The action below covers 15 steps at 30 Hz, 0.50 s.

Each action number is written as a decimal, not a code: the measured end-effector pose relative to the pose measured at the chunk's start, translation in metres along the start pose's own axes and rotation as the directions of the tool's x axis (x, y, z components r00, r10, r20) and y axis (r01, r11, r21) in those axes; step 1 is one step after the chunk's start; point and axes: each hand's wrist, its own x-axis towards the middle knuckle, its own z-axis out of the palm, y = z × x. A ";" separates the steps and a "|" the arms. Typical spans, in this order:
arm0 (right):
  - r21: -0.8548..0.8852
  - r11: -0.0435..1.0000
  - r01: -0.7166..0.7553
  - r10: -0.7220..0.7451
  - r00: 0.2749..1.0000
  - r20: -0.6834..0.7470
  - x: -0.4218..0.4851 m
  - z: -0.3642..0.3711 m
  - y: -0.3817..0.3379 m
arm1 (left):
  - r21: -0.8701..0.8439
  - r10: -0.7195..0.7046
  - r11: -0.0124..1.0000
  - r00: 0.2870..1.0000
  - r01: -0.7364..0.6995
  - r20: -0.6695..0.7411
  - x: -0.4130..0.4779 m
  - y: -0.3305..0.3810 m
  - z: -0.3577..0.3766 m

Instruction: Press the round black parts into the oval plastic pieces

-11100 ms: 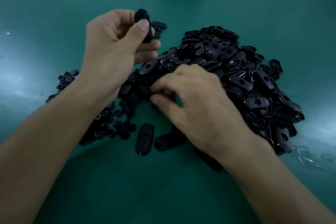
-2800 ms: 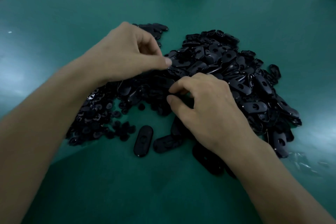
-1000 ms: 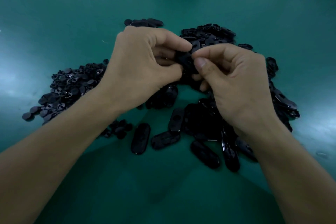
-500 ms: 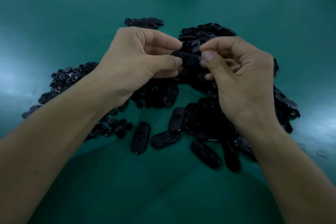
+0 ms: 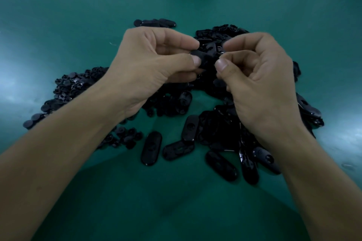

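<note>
Left grip (image 5: 156,60) pinches the oval (image 5: 205,58) at 9 o'clock, right grip (image 5: 260,76) pinches at 3, steadying it for pressing.

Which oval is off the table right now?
The oval pinched between the left hand and right hand, above the pile. Every other oval lies on the table.

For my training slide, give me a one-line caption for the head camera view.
Left hand and right hand pinch one oval plastic piece from either end above heaps of black parts.
</note>
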 end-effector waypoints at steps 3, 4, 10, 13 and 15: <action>0.074 0.997 -0.022 0.022 1.000 0.000 0.000 -0.003 -0.001 | -0.038 0.019 0.999 1.000 -0.019 0.013 0.000 0.001 0.000; 0.081 0.996 -0.023 0.023 1.000 0.002 0.000 -0.003 -0.001 | -0.039 0.022 0.999 1.000 -0.021 0.017 0.000 0.001 -0.001; 0.045 0.998 -0.033 0.034 0.999 -0.003 0.000 -0.005 -0.003 | 0.006 0.038 0.999 0.998 -0.039 0.044 0.000 -0.001 -0.001; -0.021 0.999 -0.024 0.024 1.000 -0.010 -0.002 -0.005 -0.004 | 0.051 0.070 0.996 0.995 -0.074 0.069 -0.002 -0.002 0.000; -0.061 0.998 -0.023 0.022 1.000 -0.011 -0.003 -0.004 -0.005 | 0.094 0.089 0.991 0.992 -0.097 0.086 -0.002 -0.002 0.001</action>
